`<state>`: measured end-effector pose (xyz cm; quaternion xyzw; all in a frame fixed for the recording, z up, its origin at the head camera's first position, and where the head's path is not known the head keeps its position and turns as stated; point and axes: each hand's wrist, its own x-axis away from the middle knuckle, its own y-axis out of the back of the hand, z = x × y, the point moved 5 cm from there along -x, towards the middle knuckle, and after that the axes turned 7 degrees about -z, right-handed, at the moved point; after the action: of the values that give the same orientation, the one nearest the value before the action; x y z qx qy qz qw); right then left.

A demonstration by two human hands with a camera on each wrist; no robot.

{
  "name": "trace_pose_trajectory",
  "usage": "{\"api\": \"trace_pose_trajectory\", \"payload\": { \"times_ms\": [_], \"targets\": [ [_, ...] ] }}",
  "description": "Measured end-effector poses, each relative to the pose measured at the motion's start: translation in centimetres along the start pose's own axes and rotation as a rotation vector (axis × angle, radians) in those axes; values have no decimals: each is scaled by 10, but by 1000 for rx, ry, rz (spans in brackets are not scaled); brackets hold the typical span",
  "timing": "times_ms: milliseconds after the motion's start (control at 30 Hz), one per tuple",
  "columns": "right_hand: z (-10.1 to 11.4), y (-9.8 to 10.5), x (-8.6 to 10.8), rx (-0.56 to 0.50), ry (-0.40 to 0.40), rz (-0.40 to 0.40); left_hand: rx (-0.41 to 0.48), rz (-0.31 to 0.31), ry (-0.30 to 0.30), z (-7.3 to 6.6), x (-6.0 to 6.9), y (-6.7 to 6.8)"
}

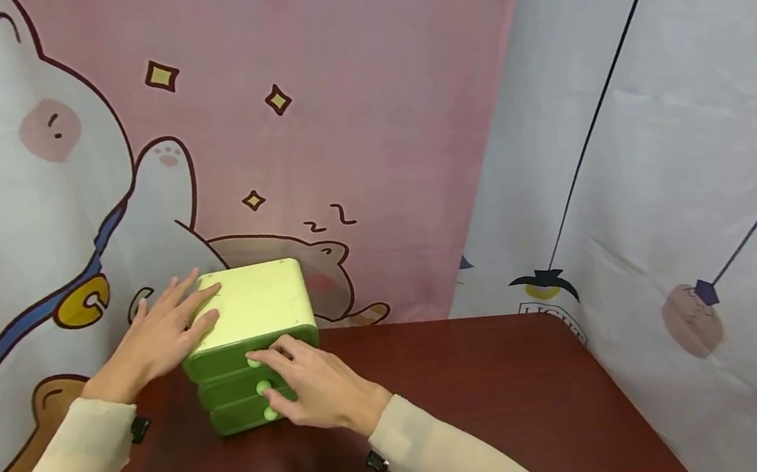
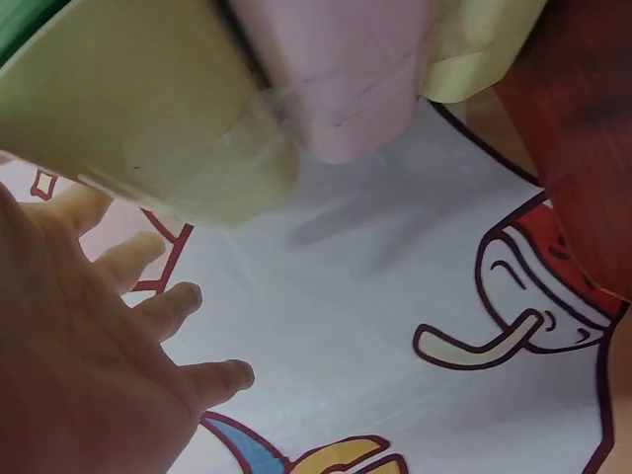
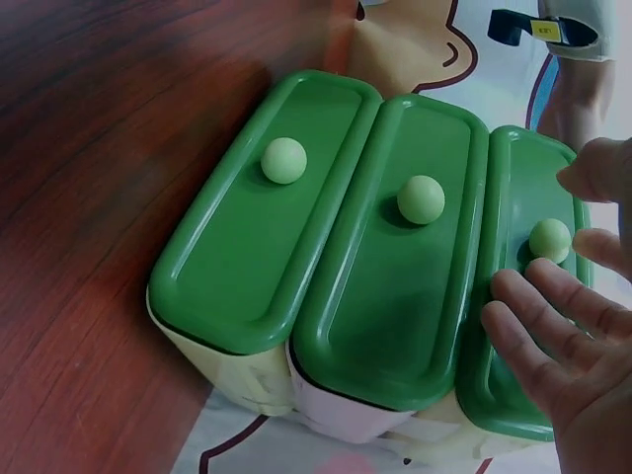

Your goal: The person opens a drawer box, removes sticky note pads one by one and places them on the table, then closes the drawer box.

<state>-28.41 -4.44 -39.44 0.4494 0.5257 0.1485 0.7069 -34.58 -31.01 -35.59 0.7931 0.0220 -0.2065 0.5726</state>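
Observation:
A small drawer box with a pale yellow top and green drawer fronts stands on the table. Its three drawers look closed, each with a round light-green knob. My left hand lies over the box's left top edge, fingers spread. In the left wrist view those fingers extend beside the pale side of the box. At the front is my right hand, its index finger by the top knob and its thumb apart, lower down. Whether that finger touches the knob, I cannot tell. The middle knob and bottom knob show uncovered.
The dark red-brown table stretches right and forward of the box. Behind it hangs a pink cartoon cloth, and a pale cloth hangs along the right side. A small black device sits on the right wrist.

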Motion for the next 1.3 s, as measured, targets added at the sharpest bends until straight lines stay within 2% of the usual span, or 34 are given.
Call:
{"api": "trace_pose_trajectory", "payload": {
  "times_ms": [167,400,600,800,967,1300],
  "targets": [
    [4,-3,-4,0,10,-24,-58,24,-14,-6,-5,6],
    [7,-4,-7,21,8,-47,-59,67,-2,-15,-7,8],
    [7,-4,-9,28,-2,-41,-31,99,-11,-14,-9,5],
    [6,-1,-11,8,-7,-31,32,119,-23,-13,-13,-3],
    [8,-4,-13,3,-11,-31,61,128,-6,-8,-9,-5],
    [5,-2,-13,-21,-9,-47,56,124,-6,-14,-12,-3]
  ]
}}
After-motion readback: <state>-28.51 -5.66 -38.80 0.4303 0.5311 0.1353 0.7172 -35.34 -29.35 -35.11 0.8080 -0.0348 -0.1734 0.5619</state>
